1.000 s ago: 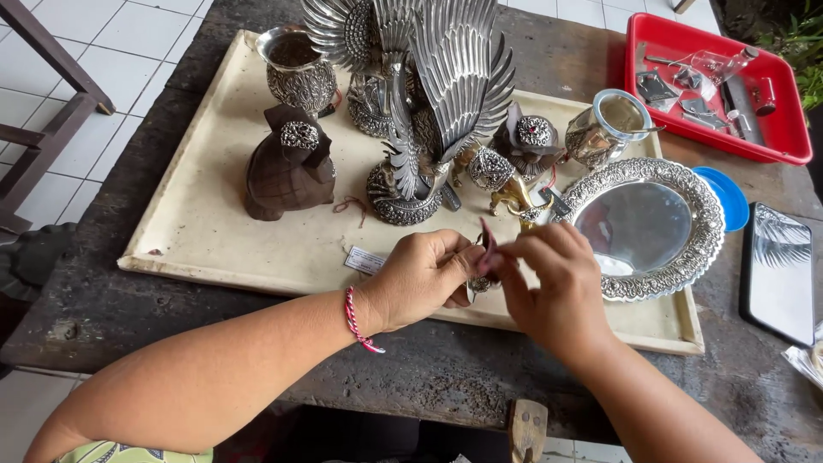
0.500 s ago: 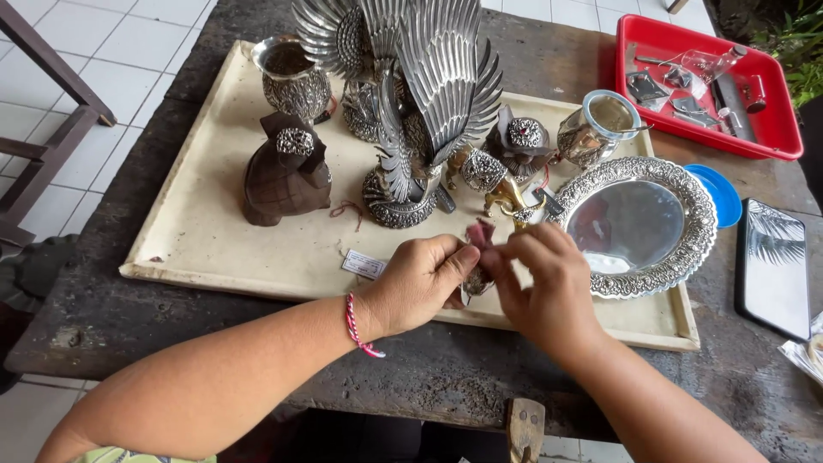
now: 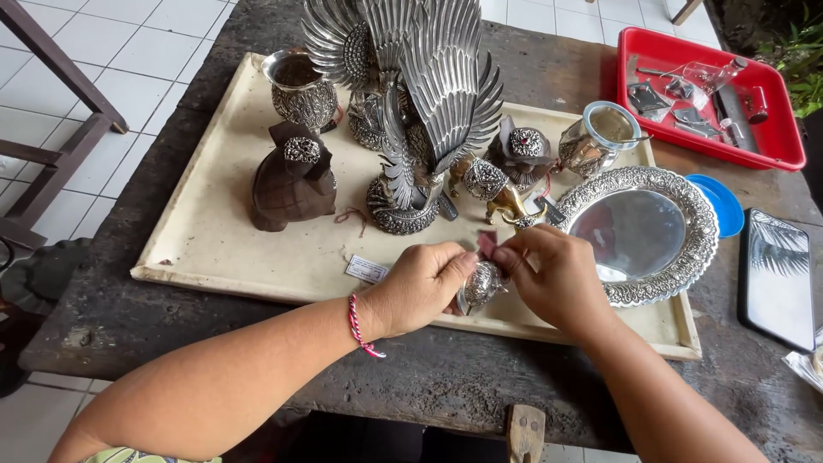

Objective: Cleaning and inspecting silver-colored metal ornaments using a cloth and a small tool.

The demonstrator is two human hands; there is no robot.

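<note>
Item: small silver ornament (image 3: pixel 480 285), rounded, embossed. Pos.: over front edge of cream tray (image 3: pixel 214 249), wedged between both hands, just left of silver plate (image 3: pixel 645 233).

L hand (image 3: pixel 417 287): fingers curled, pinching ornament from its left side; red string bracelet (image 3: pixel 358 326) on wrist.

R hand (image 3: pixel 557 279): fingers closed narrow at ornament's top right, also nipping a small dark-red scrap (image 3: pixel 486 243) that sticks up above it. Both hands touch the item; neither nearer.

Axis: ornament looks tilted, long axis approx. top-right to lower-left; underside hidden by fingers.

Nearby on tray: winged bird statue (image 3: pixel 424 111), dark wooden figure (image 3: pixel 293 176), silver cup (image 3: pixel 300 90), small gold-coloured animal figure (image 3: pixel 506 195), glass jar w/ silver casing (image 3: pixel 597 141), white paper tag (image 3: pixel 367 269) just left of L hand.

Off tray: red plastic tray (image 3: pixel 776 129) w/ small tools, blue lid (image 3: pixel 718 204), all on rough dark table (image 3: pixel 480 386).
</note>
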